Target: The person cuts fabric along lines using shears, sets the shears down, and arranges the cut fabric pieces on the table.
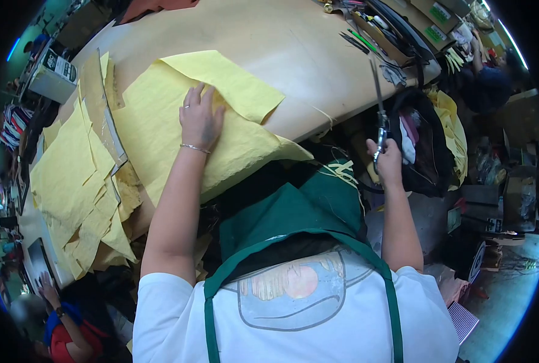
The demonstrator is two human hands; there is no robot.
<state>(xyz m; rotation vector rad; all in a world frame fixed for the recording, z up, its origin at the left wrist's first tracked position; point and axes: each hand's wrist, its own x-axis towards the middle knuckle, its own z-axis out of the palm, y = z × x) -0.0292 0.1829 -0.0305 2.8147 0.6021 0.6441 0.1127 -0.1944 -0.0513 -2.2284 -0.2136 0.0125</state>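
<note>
My left hand rests with fingers spread on a large yellow sheet, which looks like leather or suede. One corner of that sheet is folded over just beyond my fingers, and its near edge hangs past the table edge. Off the table's right side, my right hand grips a pair of long-bladed scissors by the handles. Their blades point away from me, apart from the sheet. Narrow yellow offcuts lie on my green apron.
More yellow pieces are piled at the left beside a board with a metal edge. Pens and tools sit at the table's far right. A black bag hangs by the right edge. Another person's hand shows at lower left.
</note>
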